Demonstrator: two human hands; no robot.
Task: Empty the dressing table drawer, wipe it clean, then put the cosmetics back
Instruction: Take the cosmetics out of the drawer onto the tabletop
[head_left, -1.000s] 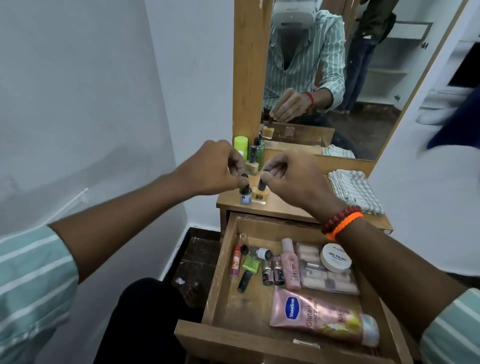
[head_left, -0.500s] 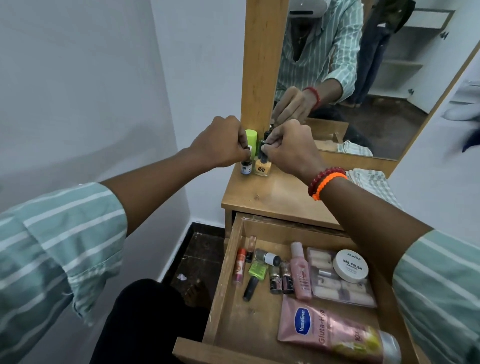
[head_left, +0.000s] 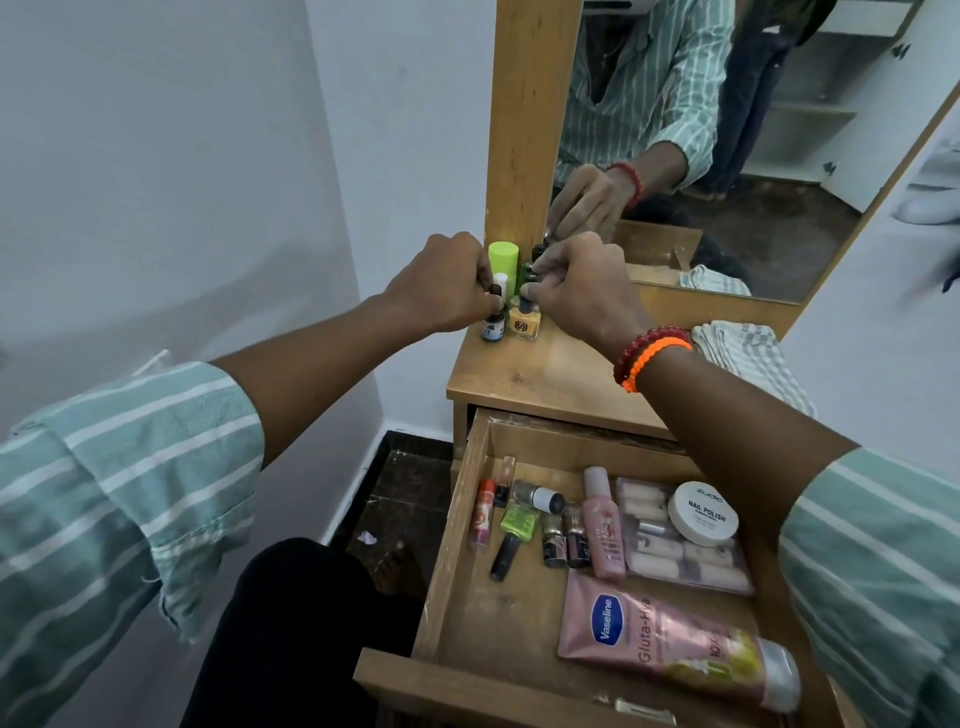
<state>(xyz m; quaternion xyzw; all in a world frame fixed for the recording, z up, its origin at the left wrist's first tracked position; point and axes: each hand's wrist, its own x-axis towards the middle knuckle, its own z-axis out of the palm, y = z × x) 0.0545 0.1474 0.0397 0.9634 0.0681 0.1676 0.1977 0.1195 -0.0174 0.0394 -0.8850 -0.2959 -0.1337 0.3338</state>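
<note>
The desk (head_left: 550, 379) and its open drawer (head_left: 457, 525) are honey-brown wood. At the desk's 11 o'clock corner stands a lime-green tube (head_left: 503, 260), beside it a yellow bottle (head_left: 523, 323) and a small blue-labelled bottle (head_left: 492, 328). At 3 o'clock lies a white-and-grey checked cloth (head_left: 753, 358). In the drawer: a pink Vaseline tube (head_left: 670, 647) with a blue logo, a white round jar (head_left: 702, 513) with black lettering, a pink bottle (head_left: 602, 525), a neon-green polish bottle (head_left: 518, 525), and a red-orange stick (head_left: 482, 512). Sleeves (head_left: 104, 499) are teal with white stripes; bracelets (head_left: 652, 353) are red and orange.
</note>
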